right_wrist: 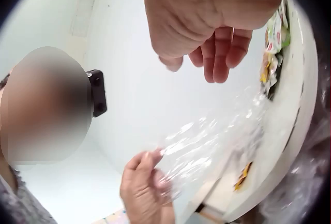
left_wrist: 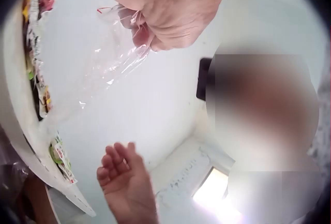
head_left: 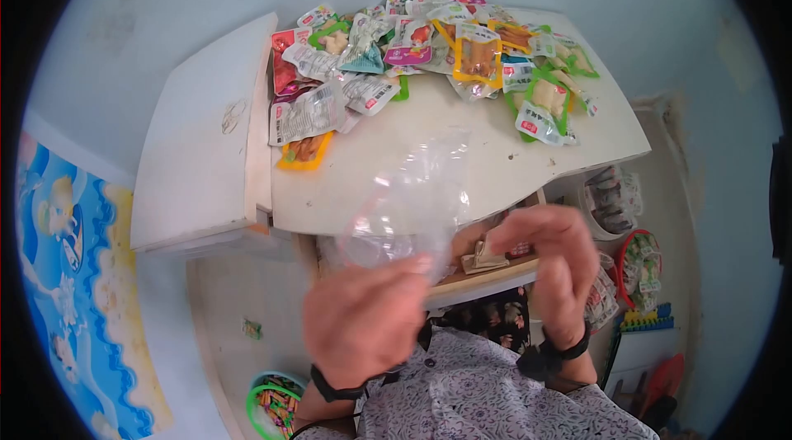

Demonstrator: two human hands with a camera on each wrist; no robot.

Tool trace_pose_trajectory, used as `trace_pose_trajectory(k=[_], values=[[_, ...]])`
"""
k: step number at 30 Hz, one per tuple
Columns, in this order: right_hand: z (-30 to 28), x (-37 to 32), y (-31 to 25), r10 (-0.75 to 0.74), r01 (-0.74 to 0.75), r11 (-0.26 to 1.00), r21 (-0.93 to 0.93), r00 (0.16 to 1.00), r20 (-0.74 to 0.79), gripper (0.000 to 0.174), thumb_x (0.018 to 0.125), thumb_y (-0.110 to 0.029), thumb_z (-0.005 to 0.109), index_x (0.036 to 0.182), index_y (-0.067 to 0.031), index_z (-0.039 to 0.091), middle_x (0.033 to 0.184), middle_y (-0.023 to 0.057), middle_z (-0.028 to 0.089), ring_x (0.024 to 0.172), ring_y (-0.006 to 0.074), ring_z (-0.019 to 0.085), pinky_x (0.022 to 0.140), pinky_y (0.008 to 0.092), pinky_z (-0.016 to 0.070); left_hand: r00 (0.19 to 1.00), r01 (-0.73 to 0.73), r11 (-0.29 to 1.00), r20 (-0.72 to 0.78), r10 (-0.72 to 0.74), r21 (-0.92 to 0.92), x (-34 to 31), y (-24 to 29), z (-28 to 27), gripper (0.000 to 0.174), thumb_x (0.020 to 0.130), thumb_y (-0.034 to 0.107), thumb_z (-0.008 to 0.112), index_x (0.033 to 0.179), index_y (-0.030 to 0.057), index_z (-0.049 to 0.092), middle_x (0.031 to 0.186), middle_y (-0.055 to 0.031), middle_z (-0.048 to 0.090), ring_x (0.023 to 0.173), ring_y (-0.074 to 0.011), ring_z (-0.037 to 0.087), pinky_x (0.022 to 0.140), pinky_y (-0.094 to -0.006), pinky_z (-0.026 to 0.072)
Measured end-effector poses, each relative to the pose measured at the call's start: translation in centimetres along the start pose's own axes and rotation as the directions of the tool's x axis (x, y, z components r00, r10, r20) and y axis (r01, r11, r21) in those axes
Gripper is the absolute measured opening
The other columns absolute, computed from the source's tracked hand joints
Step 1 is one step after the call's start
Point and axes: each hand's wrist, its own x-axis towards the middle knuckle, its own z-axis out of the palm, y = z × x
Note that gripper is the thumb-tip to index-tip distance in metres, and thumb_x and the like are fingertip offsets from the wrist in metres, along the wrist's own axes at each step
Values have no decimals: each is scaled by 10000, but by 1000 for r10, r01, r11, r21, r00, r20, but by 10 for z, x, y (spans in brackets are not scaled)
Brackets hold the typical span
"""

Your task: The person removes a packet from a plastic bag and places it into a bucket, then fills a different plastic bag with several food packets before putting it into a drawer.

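A clear plastic bag (head_left: 412, 201) hangs over the front of the white table, its edge pinched by my left hand (head_left: 367, 320). In the left wrist view the bag (left_wrist: 98, 74) spreads out from between the thumb and curled fingers, with a thin red line along its edge. My right hand (head_left: 557, 263) is held up to the right of the bag and apart from it. Its fingers are loosely bent with nothing between them, as the right wrist view shows of the same hand (right_wrist: 217, 32).
Colourful snack packets (head_left: 396, 44) lie heaped along the back of the white table (head_left: 388, 151). Below its front edge is an open drawer (head_left: 487, 275). A red-rimmed basket (head_left: 642, 267) stands at the right, a green-rimmed basket (head_left: 276, 403) at the lower left.
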Motion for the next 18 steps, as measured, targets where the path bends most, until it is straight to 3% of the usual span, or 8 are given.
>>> trace_pose_trajectory(k=[2, 5, 6, 8, 11, 12, 15, 18], values=[[12, 0, 2, -58, 52, 997, 55, 991, 119, 497, 939, -198, 731, 1309, 74, 542, 1186, 151, 660, 1086, 224, 664, 1000, 357, 506, 984, -159, 987, 86, 156, 30, 4, 6, 17, 218, 859, 74, 707, 1074, 46, 729, 944, -94, 739, 713, -181, 680, 607, -287, 512], [20, 6, -1, 170, -170, 985, -14, 985, 16, 416, 965, -139, 704, 1287, 69, 544, 1230, 150, 641, 1096, 215, 661, 992, 349, 509, 967, -203, 979, 156, 200, 2, -4, 5, 38, 279, 803, 77, 721, 1082, 67, 740, 1023, -69, 738, 844, -190, 699, 693, -315, 534], [23, 8, -3, 206, -200, 975, 99, 977, -49, 246, 1003, -67, 649, 1205, 51, 572, 1155, 129, 672, 1035, 177, 662, 929, 318, 525, 965, -201, 980, 174, 196, 10, -6, 7, 40, 293, 789, 77, 723, 1081, 70, 741, 1046, -63, 737, 875, -188, 696, 715, -317, 534], [11, 9, 11, 174, -167, 980, 105, 982, -71, 162, 1017, -40, 620, 1155, 38, 582, 1080, 113, 693, 976, 148, 659, 879, 299, 529, 951, -215, 977, 229, 210, -1, -9, 7, 41, 318, 794, 109, 772, 1107, 70, 734, 1108, -41, 730, 954, -181, 684, 772, -330, 527], [7, 12, 16, 127, -116, 990, 77, 980, -155, 91, 1035, -36, 601, 1101, 25, 587, 953, 87, 715, 851, 109, 649, 789, 276, 532, 972, -112, 992, 200, 123, -64, -12, 19, 34, 381, 820, 204, 843, 1144, 72, 693, 1093, -30, 724, 949, -230, 640, 779, -374, 516], [5, 13, 14, 110, -100, 993, 65, 978, -175, 96, 1036, -42, 603, 1103, 25, 586, 955, 89, 715, 843, 109, 650, 781, 272, 532, 978, -119, 991, 166, 127, -57, -19, 16, 27, 528, 780, 300, 884, 1191, 48, 668, 1120, -75, 681, 972, -243, 611, 811, -394, 506], [5, 14, 10, 50, -53, 999, -6, 973, -224, 103, 1034, -40, 613, 1107, 28, 589, 921, 70, 699, 787, 101, 647, 723, 254, 526, 989, 133, 990, -75, -130, 38, -22, 14, 28, 643, 739, 322, 908, 1232, 15, 632, 1117, -119, 632, 928, -241, 598, 815, -404, 495], [12, 14, 6, -20, -10, 991, -133, 976, -219, 130, 1011, -16, 641, 1124, 36, 604, 899, 52, 685, 768, 91, 642, 687, 239, 517, 966, 258, 966, 4, -258, -27, 2, 15, 30, 603, 733, 197, 915, 1220, -11, 627, 1045, -129, 625, 827, -202, 586, 722, -336, 498]])
